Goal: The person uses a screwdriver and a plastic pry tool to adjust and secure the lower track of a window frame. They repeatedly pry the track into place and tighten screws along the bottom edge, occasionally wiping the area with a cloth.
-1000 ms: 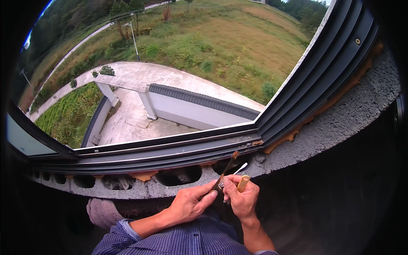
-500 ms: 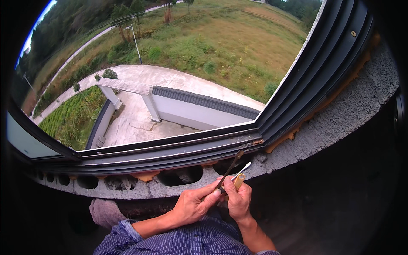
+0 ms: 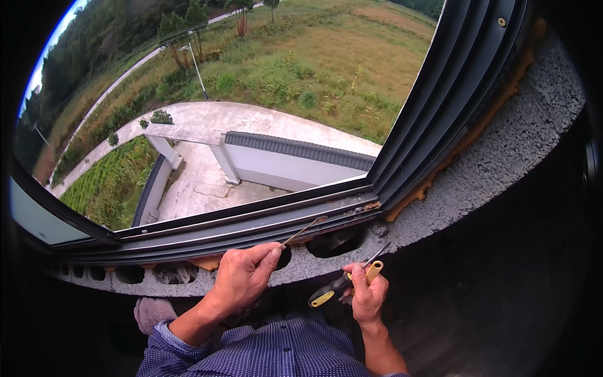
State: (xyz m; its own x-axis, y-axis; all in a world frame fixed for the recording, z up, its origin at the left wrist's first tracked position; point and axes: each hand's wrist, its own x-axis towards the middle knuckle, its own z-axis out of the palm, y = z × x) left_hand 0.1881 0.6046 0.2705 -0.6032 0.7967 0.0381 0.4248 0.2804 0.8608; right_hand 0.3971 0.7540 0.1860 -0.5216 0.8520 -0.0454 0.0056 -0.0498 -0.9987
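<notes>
In a fist at the window's lower frame, my left hand (image 3: 244, 278) grips a thin brownish metal rod (image 3: 303, 231) with a flattened, darker end. That end points up and right over the window track (image 3: 251, 231); the rod's lower part is hidden in the fingers. Lower and to the right, my right hand (image 3: 367, 294) is closed round a screwdriver (image 3: 326, 293) with a black and yellow handle, its slim shaft slanting up toward the concrete. The same hand also holds a yellow handle (image 3: 374, 270) with a hole in its end; the rest of that tool is hidden.
Bits of debris (image 3: 370, 205) lie in the track's right corner. Hollow grey blocks (image 3: 440, 207) with open holes border the dark frame, with orange foam (image 3: 408, 206) in the joint. A greyish cloth roll (image 3: 154, 313) sits at lower left. Outside, far below, are a walled yard and grass.
My hands have moved apart. The left has gone left with the rod, now tilted lower over the track. The right has shifted slightly right and down, showing the screwdriver's handle.
</notes>
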